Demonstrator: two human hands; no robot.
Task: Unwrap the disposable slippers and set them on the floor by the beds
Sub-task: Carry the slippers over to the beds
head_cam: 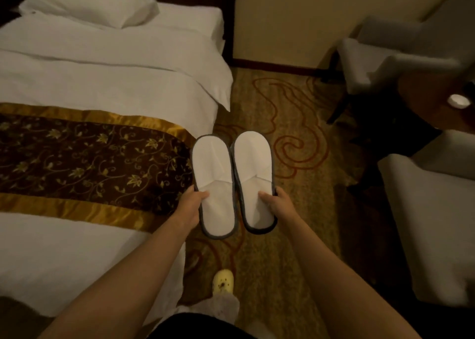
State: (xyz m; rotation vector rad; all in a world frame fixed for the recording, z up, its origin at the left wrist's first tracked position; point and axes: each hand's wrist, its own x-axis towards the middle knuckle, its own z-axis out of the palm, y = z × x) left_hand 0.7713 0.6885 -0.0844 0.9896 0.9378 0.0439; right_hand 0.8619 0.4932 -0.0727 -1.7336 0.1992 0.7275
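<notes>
- The left hand has its thumb laid flat on the white insole of the left slipper; the other fingers go under the sole and are hidden, so the hand is closed in a pinch on the slipper's edge.
- The right hand grips the right slipper in the same way, thumb on the insole near the heel part, fingers wrapped under the outer edge.
- Both slippers are held in the air above the carpet, side by side and almost touching, toes pointing to the far side, heels toward the person.
- Each slipper is a long oval, thin and flat, of soft white cloth with a dark grey trim all around the rim. The toe cover lies pressed flat with fold creases, and no wrapper shows on them.
- The carpet is yellow-brown with red curling lines.
- At the left is a bed with smooth white sheets and a white pillow at the far end. Across it lies a bed runner, dark brown with gold leaf pattern and shiny gold borders; the left slipper is just beside its right end.
- At the right stand grey upholstered armchairs.
- Near the bottom, a pale yellow clog shoe of the person stands on the carpet.
</notes>
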